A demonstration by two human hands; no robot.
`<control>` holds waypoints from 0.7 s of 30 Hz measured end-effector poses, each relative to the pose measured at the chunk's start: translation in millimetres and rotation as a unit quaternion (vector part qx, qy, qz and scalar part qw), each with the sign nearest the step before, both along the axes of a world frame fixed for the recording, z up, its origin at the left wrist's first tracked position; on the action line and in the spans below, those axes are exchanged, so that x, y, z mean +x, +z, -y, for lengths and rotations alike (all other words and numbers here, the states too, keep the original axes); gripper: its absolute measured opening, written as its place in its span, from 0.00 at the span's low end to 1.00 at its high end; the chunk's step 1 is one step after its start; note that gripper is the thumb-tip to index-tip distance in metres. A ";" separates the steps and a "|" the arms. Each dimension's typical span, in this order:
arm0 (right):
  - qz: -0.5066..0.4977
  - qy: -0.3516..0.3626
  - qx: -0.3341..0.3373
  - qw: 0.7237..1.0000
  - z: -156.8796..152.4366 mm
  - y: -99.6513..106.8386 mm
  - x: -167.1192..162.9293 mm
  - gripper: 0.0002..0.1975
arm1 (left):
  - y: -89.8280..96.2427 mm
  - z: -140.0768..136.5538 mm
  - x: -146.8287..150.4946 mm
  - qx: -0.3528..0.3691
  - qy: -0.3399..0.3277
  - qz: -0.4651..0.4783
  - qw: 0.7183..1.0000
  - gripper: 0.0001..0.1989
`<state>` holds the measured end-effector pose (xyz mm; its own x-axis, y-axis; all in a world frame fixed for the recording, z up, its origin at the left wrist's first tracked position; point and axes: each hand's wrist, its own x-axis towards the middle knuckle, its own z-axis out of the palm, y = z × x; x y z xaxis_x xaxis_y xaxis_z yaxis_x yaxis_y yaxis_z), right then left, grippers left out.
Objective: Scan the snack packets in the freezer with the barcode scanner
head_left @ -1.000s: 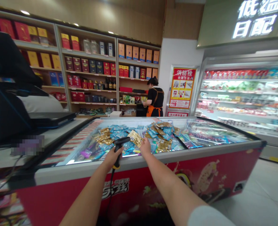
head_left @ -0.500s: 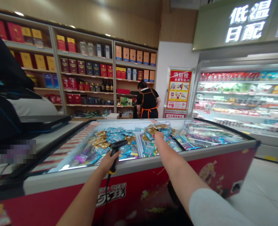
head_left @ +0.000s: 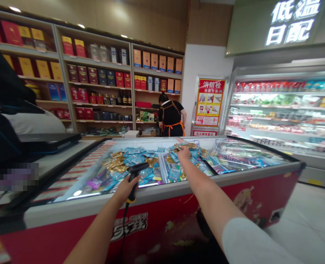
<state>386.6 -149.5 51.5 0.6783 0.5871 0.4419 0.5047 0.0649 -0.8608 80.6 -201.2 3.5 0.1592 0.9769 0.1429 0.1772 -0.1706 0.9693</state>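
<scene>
My left hand is closed round the handle of a black barcode scanner, whose cable hangs down the freezer front. The scanner's head points right, above the near edge of the chest freezer. My right hand reaches over the right-hand pile with its fingers stretched out. Its fingertips are at the gold packets; whether one is pinched is too small to tell. Blue packets lie just below that hand. Left of the white divider, more blue packets and gold ones are heaped.
A checkout device stands on the counter at the left. Behind the freezer, a person in a black shirt and orange-tied apron faces the shelves of boxed goods. A lit refrigerated display stands at the right, beyond the tiled floor.
My right hand has gone from a closed shape to fingers stretched over the packets, slightly farther back. The left hand and scanner stay nearly in place. The view has shifted slightly.
</scene>
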 end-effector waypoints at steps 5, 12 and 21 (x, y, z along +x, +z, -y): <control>0.164 0.117 -0.062 0.978 -26.6 -13.6 -44.5 0.11 | 5.1 -7.3 -0.8 -0.050 -0.006 0.071 0.996 0.24; 0.246 0.126 -0.137 0.951 -90.4 -49.9 -88.5 0.19 | -2.9 -15.0 -4.0 -0.066 -0.021 0.104 0.992 0.24; 0.382 0.080 -0.312 0.866 -156.6 -34.4 -74.8 0.37 | -30.3 -35.6 -17.5 -0.096 -0.016 0.061 0.993 0.27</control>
<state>311.8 7.2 17.1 0.2162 0.9329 0.2879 0.9699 -0.1715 -0.1726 63.1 -165.6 -26.8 0.1825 0.9829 -0.0252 0.0531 0.0157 0.9985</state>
